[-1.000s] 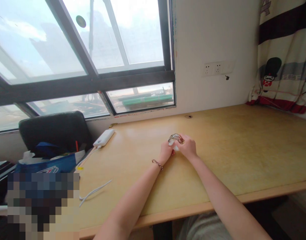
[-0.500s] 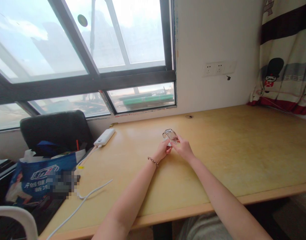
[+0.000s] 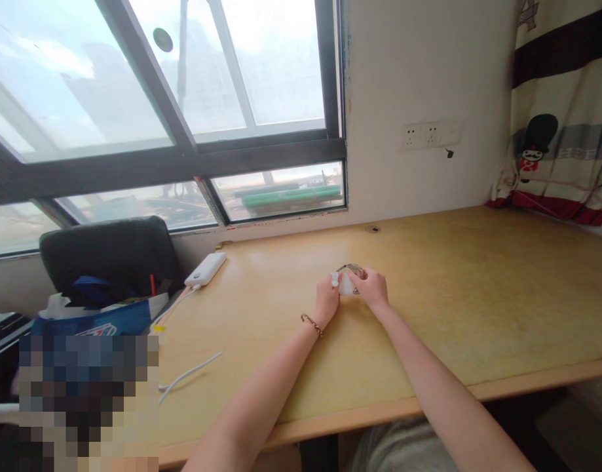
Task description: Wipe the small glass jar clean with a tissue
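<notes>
Two hands [image 3: 327,297] [image 3: 374,290], fingers [image 3: 358,281] clamped on a small rounded item [image 3: 346,284] (white, dark-patterned), smooth tabletop [image 3: 477,295]

Wide yellow-brown table [image 3: 477,295] with a light brown front edge, round inset fitting [image 3: 373,229] near its far edge, white rectangular device [image 3: 208,267] lying at the left edge, white cable [image 3: 192,372] nearer the front, partly hidden by pixelation

Head view, looking forward and down (hands [image 3: 374,288] fairly near), across desk [image 3: 477,288], toward window [image 3: 281,72]
</notes>
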`<state>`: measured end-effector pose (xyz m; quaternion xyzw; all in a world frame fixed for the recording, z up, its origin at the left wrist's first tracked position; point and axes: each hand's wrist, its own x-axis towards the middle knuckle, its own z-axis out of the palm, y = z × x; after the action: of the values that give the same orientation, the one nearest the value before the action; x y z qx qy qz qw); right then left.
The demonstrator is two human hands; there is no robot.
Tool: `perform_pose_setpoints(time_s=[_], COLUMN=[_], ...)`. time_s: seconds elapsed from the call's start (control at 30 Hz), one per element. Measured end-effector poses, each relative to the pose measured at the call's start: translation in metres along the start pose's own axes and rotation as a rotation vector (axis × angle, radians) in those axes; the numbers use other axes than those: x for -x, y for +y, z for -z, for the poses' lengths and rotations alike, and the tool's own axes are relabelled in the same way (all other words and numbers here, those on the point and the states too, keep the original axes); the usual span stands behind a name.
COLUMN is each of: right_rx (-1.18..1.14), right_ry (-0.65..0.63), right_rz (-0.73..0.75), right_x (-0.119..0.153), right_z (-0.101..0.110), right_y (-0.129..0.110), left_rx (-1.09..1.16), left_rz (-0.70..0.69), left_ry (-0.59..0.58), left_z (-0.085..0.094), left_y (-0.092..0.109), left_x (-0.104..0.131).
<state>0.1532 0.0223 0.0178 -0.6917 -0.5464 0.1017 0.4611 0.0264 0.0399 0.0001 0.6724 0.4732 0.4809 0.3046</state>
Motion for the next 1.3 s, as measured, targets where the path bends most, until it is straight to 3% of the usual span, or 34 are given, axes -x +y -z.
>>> perform_pose_setpoints(time_s=[0.13,0.33,0.47,0.67,0.83,1.07,1.2,1.3], right_rx=[0.018,-0.51,-0.726,-0.805,-0.764,-0.646,-0.375,-0.06], right_ry=[-0.028,-0.26,-0.375,-0.608,-0.746,-0.603,-0.331,-0.082], right_rz=[-0.011,-0.195,-0.184,-0.221,-0.305,-0.303,-0.153,-0.089], right_x=[-0.003,-0.006,-0.003,-0.001,0.002,0.001,0.0,-0.001], right_z=[0.002,0.0,0.001,0.0,0.001,0.001,0.0,0.001], right_y=[0.004,0.007,0.005,0.007,0.003,-0.001,-0.002,0.0], left_rx=[-0.047,0.22,0.319,0.398,0.605,0.802,0.794,0.57], left_rz=[-0.009,0.134,0.173,0.197,0.317,0.367,0.353,0.285], left_ry=[0.021,-0.109,-0.131,-0.063,-0.09,-0.087,-0.024,0.172], left_z=[0.001,0.001,0.002,0.004,0.002,0.0,-0.002,-0.002], left_y=[-0.001,-0.007,-0.011,-0.011,-0.01,-0.007,-0.013,-0.019], left_x=[-0.002,-0.006,-0.01,-0.014,-0.013,-0.015,-0.016,-0.017])
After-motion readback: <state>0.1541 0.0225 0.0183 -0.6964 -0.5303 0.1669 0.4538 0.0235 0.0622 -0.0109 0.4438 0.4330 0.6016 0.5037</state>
